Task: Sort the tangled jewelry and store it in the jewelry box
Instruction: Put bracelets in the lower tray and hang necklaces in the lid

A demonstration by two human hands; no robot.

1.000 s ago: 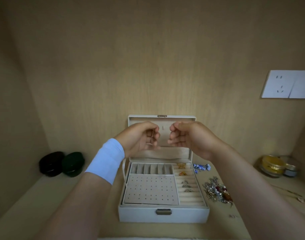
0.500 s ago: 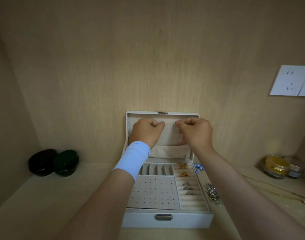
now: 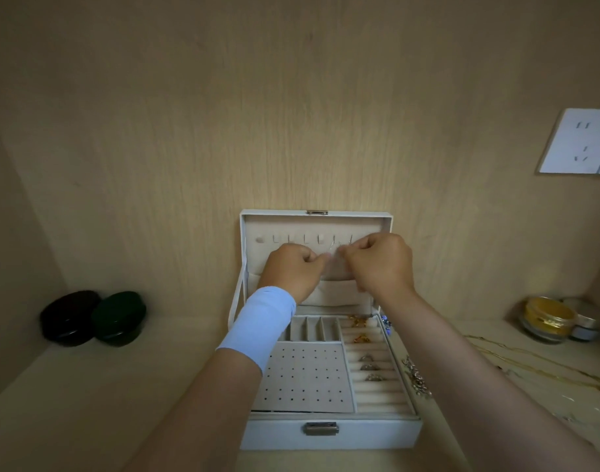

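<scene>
A white jewelry box [image 3: 329,434] stands open, its lid [image 3: 312,219] upright against the back wall. My left hand [image 3: 291,270] and my right hand [image 3: 380,264] are raised in front of the lid. Between them they pinch a thin silver chain [image 3: 331,251] just under the lid's row of hooks [image 3: 309,238]. Rings [image 3: 368,367] and gold pieces [image 3: 358,323] sit in the box's right-hand slots. A tangled heap of jewelry [image 3: 418,376] lies on the shelf to the right of the box.
Two dark round cases [image 3: 92,316] sit at the back left. A gold-lidded jar [image 3: 547,318] and a smaller jar [image 3: 584,327] stand at the back right, with thin gold chains [image 3: 530,362] lying on the shelf in front of them. A wall socket [image 3: 579,141] is at the upper right.
Both hands have moved from above the tray up to the inside of the lid, carrying the thin chain toward the hooks. The view has tipped slightly closer to the box.
</scene>
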